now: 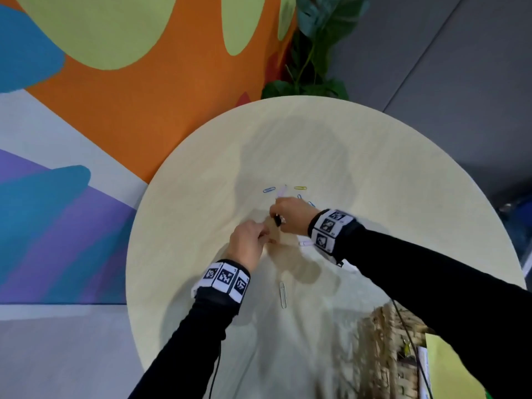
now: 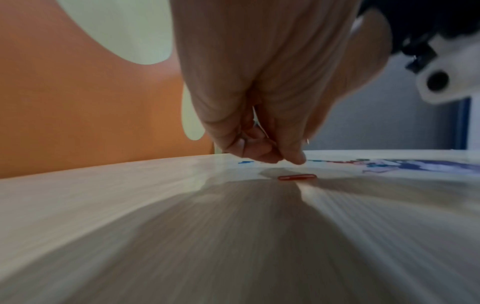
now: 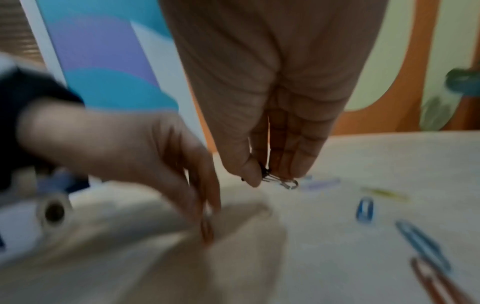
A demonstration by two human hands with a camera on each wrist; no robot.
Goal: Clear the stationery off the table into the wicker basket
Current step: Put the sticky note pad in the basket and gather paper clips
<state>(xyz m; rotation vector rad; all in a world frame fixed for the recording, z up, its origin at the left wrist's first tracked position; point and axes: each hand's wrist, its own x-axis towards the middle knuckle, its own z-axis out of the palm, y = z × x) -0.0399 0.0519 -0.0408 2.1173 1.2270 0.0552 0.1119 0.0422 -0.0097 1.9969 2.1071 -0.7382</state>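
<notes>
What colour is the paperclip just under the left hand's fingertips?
Red paperclip, lying flat on the table; clearest in the left wrist view.

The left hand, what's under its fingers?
Just below the left hand, a red paper clip lies flat on the table. Whether the fingertips already touch it is hidden by blur.

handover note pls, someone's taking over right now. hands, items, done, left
Right hand: pinching a binder clip.
Left hand: fingertips down at a red clip; grip not confirmed.
Table: loose paper clips, blue, yellow, silver, more by the right wrist.
Basket: near right edge, holds paper.
Done: unclear.
Left: basket both clips, then the rest.
</notes>
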